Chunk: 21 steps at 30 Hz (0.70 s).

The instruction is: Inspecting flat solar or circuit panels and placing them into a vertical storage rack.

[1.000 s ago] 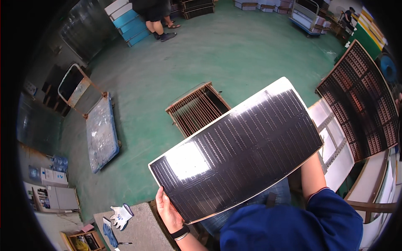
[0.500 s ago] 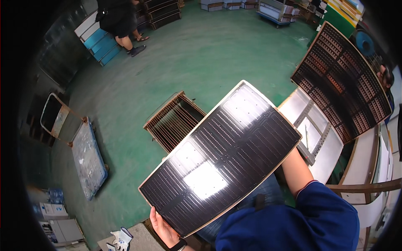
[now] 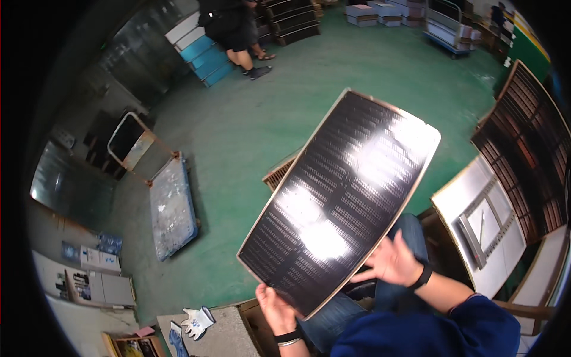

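L hand (image 3: 276, 306) clamped on 7 o'clock end of dark panel (image 3: 333, 202) mid-view, R hand (image 3: 392, 262) open, fingers spread nr 5 o'clock edge, prob. for bal., rack (image 3: 278, 172) part-hidden at 10, white glove (image 3: 198, 322) on bench (image 3: 226, 327) approx 8.

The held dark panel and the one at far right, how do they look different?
The held panel carries broad white glare; the rightmost panel shows reddish tones. The held panel is nearly whole in view, while the rightmost panel runs into the picture's edge. Both are dark and patterned.
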### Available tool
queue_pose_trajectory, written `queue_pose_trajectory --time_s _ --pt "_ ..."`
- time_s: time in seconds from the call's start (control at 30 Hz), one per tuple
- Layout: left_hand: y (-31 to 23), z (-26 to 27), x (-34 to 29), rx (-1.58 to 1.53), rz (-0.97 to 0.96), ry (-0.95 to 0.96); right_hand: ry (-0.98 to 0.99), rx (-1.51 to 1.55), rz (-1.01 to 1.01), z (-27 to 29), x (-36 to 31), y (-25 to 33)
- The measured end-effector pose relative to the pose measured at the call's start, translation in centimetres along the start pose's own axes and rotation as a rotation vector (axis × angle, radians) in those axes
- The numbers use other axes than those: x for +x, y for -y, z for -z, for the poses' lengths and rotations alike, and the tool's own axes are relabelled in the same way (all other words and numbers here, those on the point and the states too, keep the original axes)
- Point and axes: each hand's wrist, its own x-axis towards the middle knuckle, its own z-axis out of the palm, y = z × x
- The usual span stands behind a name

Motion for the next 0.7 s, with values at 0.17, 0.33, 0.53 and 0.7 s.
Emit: queue_pose_trajectory --time_s 0.17,0.33,0.53,0.7 --pt "5.1 -3.6 -1.9 -0.06 0.18 0.238 -0.469 -0.562 0.6 1.2 2.9 -2.7" --pt "6.3 -1.9 1.5 0.893 -0.078 0.318 -0.486 -1.108 0.652 4.1 6.0 8.0" --pt "7.2 3.9 4.1 0.886 -0.048 0.027 -0.761 -1.829 0.669 11.1 10.5 12.8" --pt "7.9 3.0 4.5 0.839 -0.045 -0.114 -0.725 -1.851 0.532 18.6 13.8 11.7"
